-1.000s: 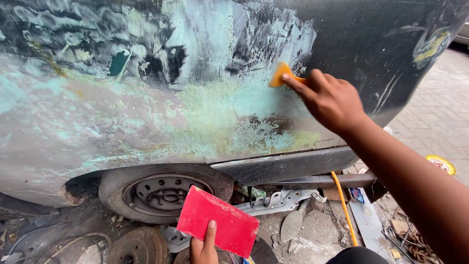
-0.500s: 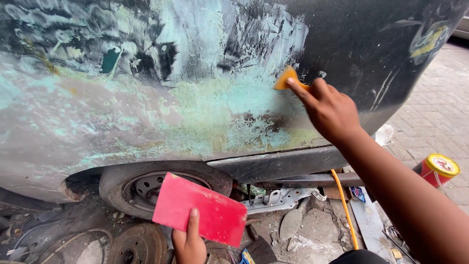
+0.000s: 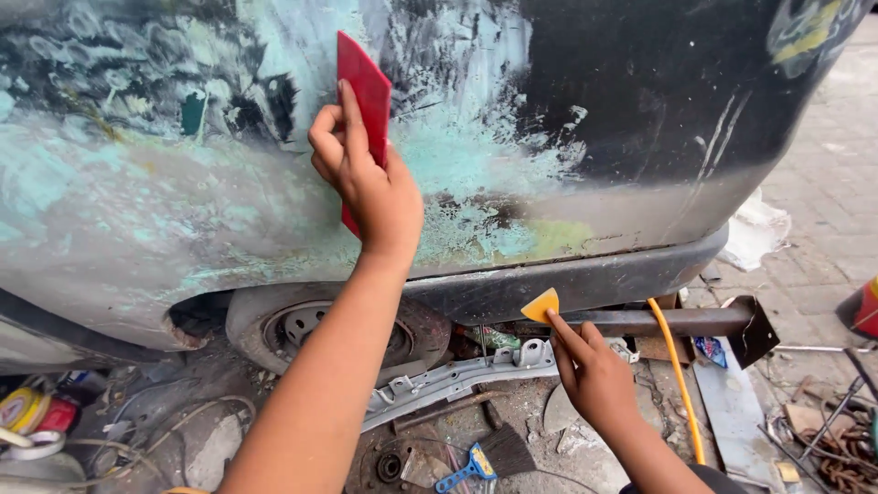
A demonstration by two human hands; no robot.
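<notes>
My left hand [image 3: 370,187] is raised and grips a flat red plastic board [image 3: 364,82], held edge-on against the car body panel [image 3: 137,229], which is smeared with pale green filler. My right hand [image 3: 594,380] is low, below the black sill, and pinches a small yellow spreader [image 3: 541,306] between its fingers. The spreader is off the panel, near a rusty metal bar [image 3: 668,320].
A worn wheel [image 3: 302,325] sits under the panel. On the ground lie a grey metal bracket [image 3: 457,380], a blue-handled brush [image 3: 476,462], a yellow hose [image 3: 681,384], tape rolls [image 3: 27,412] at the left and scrap metal at the right. A can [image 3: 864,306] stands at the right edge.
My left hand has lifted the red board from near the ground up onto the panel. My right hand has dropped with the yellow spreader from the panel to below the sill.
</notes>
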